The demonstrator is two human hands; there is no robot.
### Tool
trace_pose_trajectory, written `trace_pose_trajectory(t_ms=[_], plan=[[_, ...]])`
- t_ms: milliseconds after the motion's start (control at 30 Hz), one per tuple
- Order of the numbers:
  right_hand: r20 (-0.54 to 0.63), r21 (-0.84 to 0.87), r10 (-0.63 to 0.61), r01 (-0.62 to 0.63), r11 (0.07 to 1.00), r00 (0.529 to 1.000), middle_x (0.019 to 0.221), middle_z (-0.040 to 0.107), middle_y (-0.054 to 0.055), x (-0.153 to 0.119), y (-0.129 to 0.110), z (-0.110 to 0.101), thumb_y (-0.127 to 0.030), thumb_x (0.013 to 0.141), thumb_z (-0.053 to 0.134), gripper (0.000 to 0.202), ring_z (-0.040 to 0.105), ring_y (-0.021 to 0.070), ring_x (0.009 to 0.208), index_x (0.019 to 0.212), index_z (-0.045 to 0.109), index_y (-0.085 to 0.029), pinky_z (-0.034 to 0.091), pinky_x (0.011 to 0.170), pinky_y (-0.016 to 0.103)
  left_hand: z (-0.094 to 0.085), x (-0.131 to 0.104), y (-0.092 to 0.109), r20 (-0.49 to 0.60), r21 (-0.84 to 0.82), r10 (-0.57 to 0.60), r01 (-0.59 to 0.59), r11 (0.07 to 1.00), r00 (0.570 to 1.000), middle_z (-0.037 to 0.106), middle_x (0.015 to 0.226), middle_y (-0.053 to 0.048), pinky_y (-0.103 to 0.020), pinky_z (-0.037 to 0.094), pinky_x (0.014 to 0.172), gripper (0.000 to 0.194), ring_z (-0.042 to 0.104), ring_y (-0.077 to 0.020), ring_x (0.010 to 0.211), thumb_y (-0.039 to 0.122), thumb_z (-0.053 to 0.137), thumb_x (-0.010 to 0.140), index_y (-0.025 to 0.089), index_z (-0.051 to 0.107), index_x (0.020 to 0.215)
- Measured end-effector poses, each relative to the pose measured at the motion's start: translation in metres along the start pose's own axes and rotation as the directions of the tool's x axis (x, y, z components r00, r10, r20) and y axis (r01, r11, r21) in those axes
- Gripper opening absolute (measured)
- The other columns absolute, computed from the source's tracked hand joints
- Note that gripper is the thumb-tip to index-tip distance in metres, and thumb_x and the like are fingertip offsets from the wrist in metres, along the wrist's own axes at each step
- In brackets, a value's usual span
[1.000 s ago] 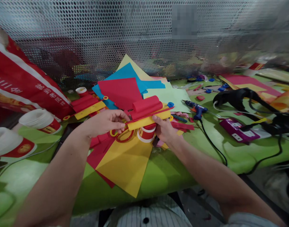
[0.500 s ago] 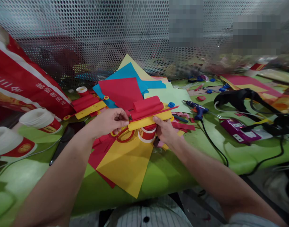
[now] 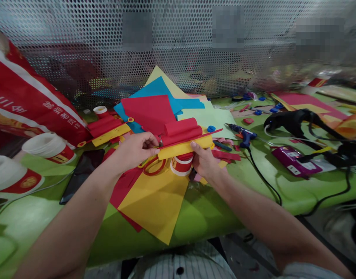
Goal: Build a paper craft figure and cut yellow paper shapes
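A red and yellow paper model (image 3: 182,133) made of rolled and folded paper rests over an upturned white and red paper cup (image 3: 181,166). My right hand (image 3: 205,159) grips its yellow lower edge at the right end, thumb on the front. At the left end, my left hand (image 3: 146,147) is closed with fingertips pinched against the model's edge; whatever lies between them is too small to make out. Red-handled scissors (image 3: 154,167) lie below the model, partly hidden. Under them is a yellow paper sheet (image 3: 154,197) on red paper.
A similar paper model (image 3: 109,130) stands at left, near stacked paper cups (image 3: 51,147) and a dark phone (image 3: 82,176). Coloured sheets (image 3: 149,112) lie behind. A blue glue gun (image 3: 243,135) with a cord and a purple power strip (image 3: 296,161) are at right. A perforated metal panel (image 3: 178,46) closes the back.
The model has shifted very slightly to the right with my right hand. My left fingers have drawn closer together at its left end.
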State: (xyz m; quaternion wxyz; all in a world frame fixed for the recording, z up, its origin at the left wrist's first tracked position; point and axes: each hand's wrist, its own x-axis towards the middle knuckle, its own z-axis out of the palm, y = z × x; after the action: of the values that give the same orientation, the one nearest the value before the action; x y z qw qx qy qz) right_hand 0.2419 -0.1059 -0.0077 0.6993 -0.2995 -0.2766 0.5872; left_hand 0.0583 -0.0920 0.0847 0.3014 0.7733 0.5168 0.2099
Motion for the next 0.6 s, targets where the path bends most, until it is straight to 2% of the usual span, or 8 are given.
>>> trace_pose_trajectory(t_ms=[400,600], plan=[[-0.061,0.060,0.025,-0.022,0.998,0.998,0.078,0.072,-0.001,-0.0022,-0.0004,0.0023,-0.028,0.053,0.080,0.051,0.068,0.0234,0.084,0.100,0.059,-0.024,0.053,0.086,0.043,0.0001,-0.0038,0.0063,0.041,0.101,-0.033,0.028,0.994,0.999,0.058,0.063,0.001,-0.025,0.040,0.056,0.011,0.054,-0.0133,0.059,0.029,0.056,0.068,0.018,0.056,0.069],[-0.090,0.092,0.046,-0.037,0.995,0.995,0.082,0.073,-0.002,-0.0031,-0.0012,0.0057,-0.023,0.054,0.078,0.051,0.067,0.0230,0.086,0.101,0.058,-0.025,0.052,0.087,0.042,0.0031,-0.0025,0.0039,0.047,0.107,-0.018,0.013,0.994,0.999,0.059,0.062,0.001,-0.024,0.040,0.056,0.011,0.055,-0.0134,0.059,0.029,0.056,0.068,0.018,0.057,0.070]])
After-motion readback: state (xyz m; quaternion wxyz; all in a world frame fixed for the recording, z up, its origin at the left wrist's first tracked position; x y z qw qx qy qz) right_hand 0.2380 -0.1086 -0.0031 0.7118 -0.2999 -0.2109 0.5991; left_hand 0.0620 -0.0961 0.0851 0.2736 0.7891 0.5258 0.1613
